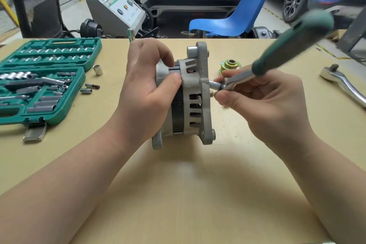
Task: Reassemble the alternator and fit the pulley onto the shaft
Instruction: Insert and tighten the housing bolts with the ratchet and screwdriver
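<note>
the alternator [186, 95] was held on edge on the table [178, 184], clasped from the left by the left hand [146, 89], whose grip was curled round its housing. a green-handled driver [285, 49] was pinched at its metal shank by the right hand [263, 101], its socket tip set against the alternator's right face. the pulley [230, 66] lay on the table just beyond, apart from the shaft. an open socket set case [45, 79] sat at the far left, a ratchet [344, 83] at the right.

Driver handle [297, 45] motion-blurred. Left hand [146, 93] hides the alternator [195, 95] rear housing. Socket case [39, 79] and ratchet [344, 83] cut by frame edges. Socket sizes too small to read.
</note>
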Demonstrator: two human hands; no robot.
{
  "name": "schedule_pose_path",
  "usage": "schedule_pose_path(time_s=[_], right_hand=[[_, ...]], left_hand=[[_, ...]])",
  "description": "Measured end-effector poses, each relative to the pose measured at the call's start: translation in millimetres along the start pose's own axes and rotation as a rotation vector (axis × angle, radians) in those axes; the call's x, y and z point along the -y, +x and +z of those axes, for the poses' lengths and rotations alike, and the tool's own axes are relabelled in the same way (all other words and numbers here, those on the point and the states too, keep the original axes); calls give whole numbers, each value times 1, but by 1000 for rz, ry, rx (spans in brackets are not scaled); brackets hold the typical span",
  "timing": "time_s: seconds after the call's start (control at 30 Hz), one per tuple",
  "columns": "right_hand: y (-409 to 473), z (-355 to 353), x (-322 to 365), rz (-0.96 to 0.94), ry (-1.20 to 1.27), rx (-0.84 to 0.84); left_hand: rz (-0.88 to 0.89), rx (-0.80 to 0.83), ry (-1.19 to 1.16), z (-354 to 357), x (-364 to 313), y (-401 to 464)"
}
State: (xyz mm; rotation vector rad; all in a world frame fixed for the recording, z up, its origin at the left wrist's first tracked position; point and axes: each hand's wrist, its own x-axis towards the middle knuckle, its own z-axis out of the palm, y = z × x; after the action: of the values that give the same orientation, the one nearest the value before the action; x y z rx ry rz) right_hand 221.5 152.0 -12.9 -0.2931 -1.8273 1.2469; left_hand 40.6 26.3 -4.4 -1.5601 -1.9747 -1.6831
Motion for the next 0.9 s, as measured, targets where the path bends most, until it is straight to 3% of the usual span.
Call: schedule_pose_path(time_s=[0.33,0.73,0.9], right_hand=[[10,3,4,183,184,17],[3,-4,1,-121,-15,106],[2,-2,5,-53,-25,24]], left_hand=[[-12,28,-23,-2,2,1],[15,74,-67,-5,6,1],[6,55,-48,-3,4,0]])
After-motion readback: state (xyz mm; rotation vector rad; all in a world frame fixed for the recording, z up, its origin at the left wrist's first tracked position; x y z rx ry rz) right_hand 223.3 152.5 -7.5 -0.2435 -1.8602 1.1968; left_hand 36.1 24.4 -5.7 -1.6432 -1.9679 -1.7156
